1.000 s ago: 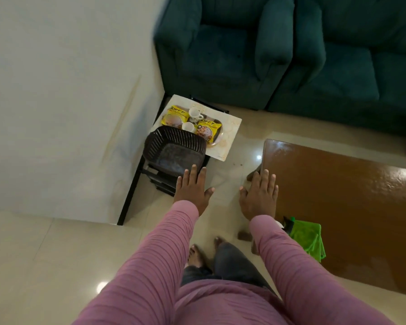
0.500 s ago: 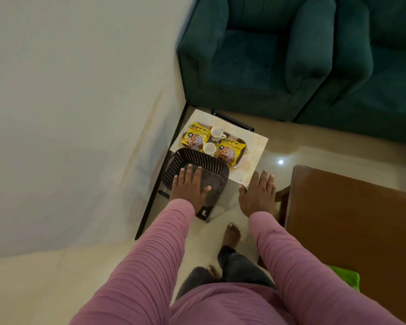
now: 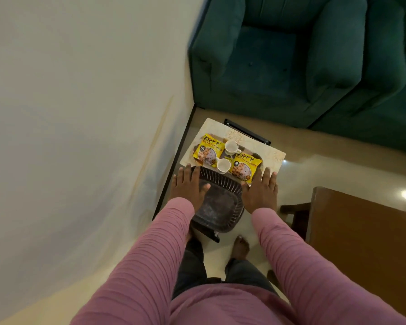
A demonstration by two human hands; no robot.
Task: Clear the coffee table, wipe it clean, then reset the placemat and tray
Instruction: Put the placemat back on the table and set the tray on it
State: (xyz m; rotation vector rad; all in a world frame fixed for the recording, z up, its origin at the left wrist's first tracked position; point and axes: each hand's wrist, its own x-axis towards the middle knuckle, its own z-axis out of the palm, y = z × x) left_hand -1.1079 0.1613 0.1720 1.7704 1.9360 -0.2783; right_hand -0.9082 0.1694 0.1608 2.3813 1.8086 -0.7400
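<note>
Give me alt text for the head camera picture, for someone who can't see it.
A left hand and right hand, both open, reach either side of a dark basket, beside two yellow packets and two cups on a placemat.

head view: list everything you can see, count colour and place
upholstered sofa seats: two, teal, top right
wooden coffee table: one, brown, right edge
metal-framed side table: one, black, in front of the sofa seats
patterned placemat: one, cream, covering the side table top
slotted plastic basket: one, dark brown, near end of the side table
snack packets: two, yellow, on the placemat beyond the basket
small cups: two, white, between the packets
left hand: one, open, fingers straight over the basket's left rim
right hand: one, open, at the basket's right rim
sleeves: two, pink, bottom centre
bare foot: one, on the floor below the basket
</note>
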